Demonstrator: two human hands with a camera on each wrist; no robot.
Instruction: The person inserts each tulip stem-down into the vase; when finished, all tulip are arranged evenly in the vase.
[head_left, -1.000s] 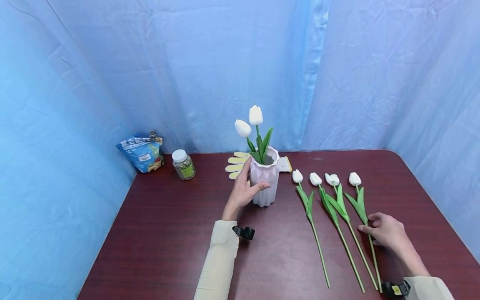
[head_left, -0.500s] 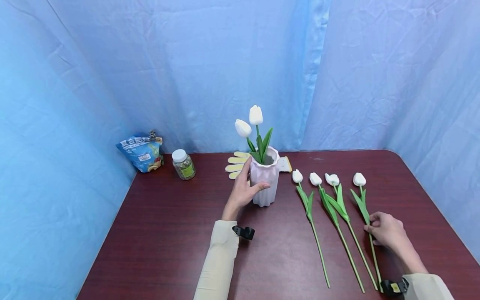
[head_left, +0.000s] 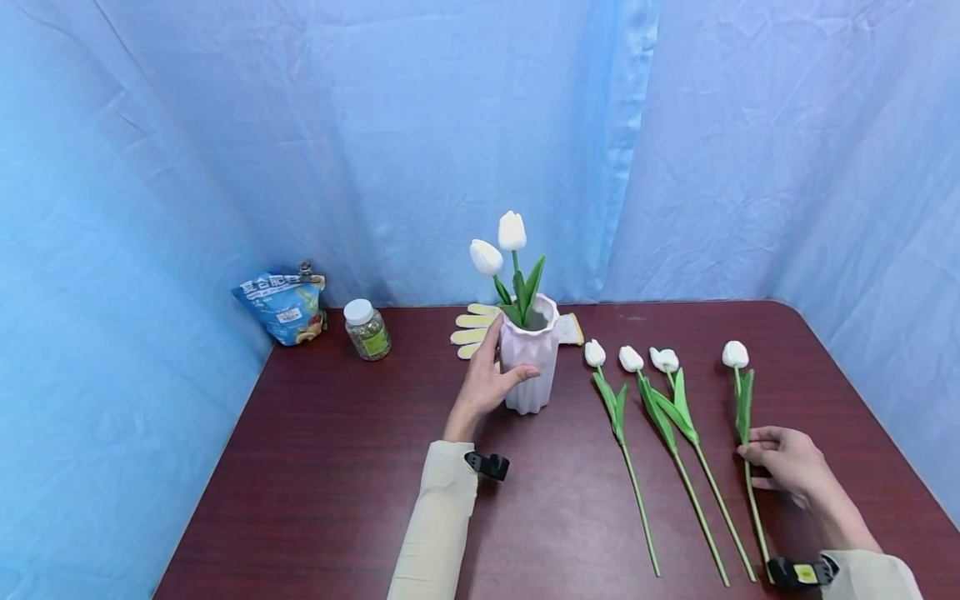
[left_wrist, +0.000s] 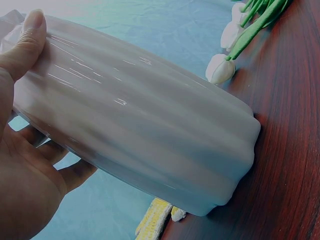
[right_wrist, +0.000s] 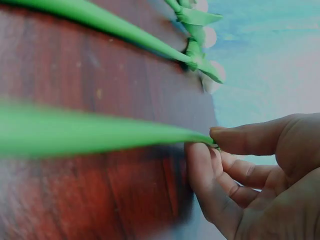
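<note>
A pale, fluted vase (head_left: 532, 371) stands upright on the table, with two white tulips (head_left: 512, 231) leaning from its mouth. My left hand (head_left: 482, 385) grips its left side, thumb across the front; in the left wrist view the thumb lies near the rim and the fingers wrap behind the vase (left_wrist: 135, 105). At the right, my right hand (head_left: 793, 462) pinches the stem of a single white tulip (head_left: 736, 354) just below its leaves. The right wrist view shows thumb and forefinger meeting on the green stem (right_wrist: 100, 131), its flower hidden behind the hand.
Left of the held tulip lie three more tulips (head_left: 678, 408) side by side, blooms toward the back. A yellow-and-white glove (head_left: 471, 329) lies behind the vase. At the back left stand a lidded jar (head_left: 367, 331) and a blue pouch (head_left: 283, 308). Blue curtains surround the table.
My right hand has pinched the rightmost tulip and shifted it to the right, away from the others, turning its leaves. My left hand and the vase have stayed put.
</note>
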